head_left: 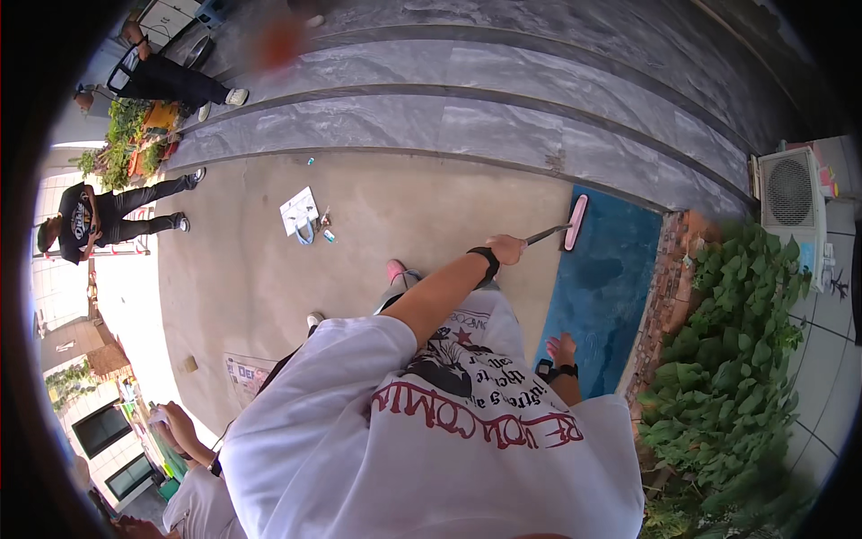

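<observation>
My left hand (508, 250) is closed around the dark handle (544, 234) of a tool with a long, narrow pink head. The pink head (576, 223) lies across the left edge of a blue strip (608, 287) of floor, near its far end; whether it is a squeegee or a brush I cannot tell. Faint streaks show on the blue surface. Over the strip's near left side, my right hand (562, 349) is held apart from the tool, fingers spread and nothing in them.
Grey stone steps (503, 126) run along the far side. Leafy plants (718, 341) behind a brick edging (666, 296) border the right. A paper sheet (299, 212) with small items lies on the concrete. People stand at left; a person's hand (177, 426) shows lower left.
</observation>
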A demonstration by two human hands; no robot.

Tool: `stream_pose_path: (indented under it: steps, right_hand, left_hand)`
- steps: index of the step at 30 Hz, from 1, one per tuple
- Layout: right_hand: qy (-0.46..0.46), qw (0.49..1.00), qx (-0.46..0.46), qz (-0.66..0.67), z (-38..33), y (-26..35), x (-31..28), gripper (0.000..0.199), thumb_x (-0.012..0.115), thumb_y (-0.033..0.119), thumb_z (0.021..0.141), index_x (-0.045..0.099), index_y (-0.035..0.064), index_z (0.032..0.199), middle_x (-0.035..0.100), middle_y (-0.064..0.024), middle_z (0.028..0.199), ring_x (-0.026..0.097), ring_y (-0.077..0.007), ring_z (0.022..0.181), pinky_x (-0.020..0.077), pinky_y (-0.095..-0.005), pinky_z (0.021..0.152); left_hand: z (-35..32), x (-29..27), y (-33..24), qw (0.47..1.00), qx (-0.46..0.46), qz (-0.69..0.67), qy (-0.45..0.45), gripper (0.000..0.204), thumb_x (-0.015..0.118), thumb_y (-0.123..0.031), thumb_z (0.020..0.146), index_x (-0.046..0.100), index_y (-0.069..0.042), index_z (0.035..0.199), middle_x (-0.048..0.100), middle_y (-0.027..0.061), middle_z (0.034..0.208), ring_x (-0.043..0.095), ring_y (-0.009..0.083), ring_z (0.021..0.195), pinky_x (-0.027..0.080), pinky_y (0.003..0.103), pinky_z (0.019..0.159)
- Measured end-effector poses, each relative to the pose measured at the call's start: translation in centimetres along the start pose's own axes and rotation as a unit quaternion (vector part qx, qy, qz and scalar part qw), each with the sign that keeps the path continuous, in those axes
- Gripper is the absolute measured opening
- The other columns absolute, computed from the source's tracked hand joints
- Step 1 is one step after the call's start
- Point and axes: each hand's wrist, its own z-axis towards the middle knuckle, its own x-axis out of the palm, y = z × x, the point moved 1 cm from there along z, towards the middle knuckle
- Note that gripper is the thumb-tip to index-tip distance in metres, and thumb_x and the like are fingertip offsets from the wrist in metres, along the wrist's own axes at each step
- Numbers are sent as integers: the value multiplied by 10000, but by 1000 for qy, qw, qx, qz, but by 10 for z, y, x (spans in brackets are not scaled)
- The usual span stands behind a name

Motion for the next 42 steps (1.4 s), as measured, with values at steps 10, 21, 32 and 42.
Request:
stream_pose_path:
  steps: [10,21,32,42]
  right_hand:
    - [103,986,-69,-107,-29,7,0,356,430,269,755,418,82,1057,564,-132,816,557,-200,616,426,-289,516]
    - [268,851,-360,-272,-97,74,205,246,410,176,799,487,42,991,555,-88,748,544,-151,620,446,-260,528]
    - [289,782,-349,-427,-84,58,198,256,410,137,795,463,10,1011,546,-97,823,549,-146,712,455,-258,563]
    - [179,895,-177,-368,-37,12,84,312,366,280,794,479,99,1022,579,-74,736,536,-144,534,400,-250,464]
  left_hand:
    - [-52,-63,102,989,-57,71,-119,315,376,-229,788,454,-194,1092,548,92,956,516,259,891,423,372,729]
    - [-250,0,319,967,-202,-27,-151,332,368,-277,806,440,-185,1117,583,119,760,567,246,695,422,356,675]
    - [-267,21,298,907,-381,-172,-54,319,477,-320,721,532,-32,845,570,92,647,554,196,487,451,281,419]
    - [-267,-35,221,946,-296,-126,-29,215,591,-175,658,519,-21,791,559,93,589,555,182,463,463,278,451]
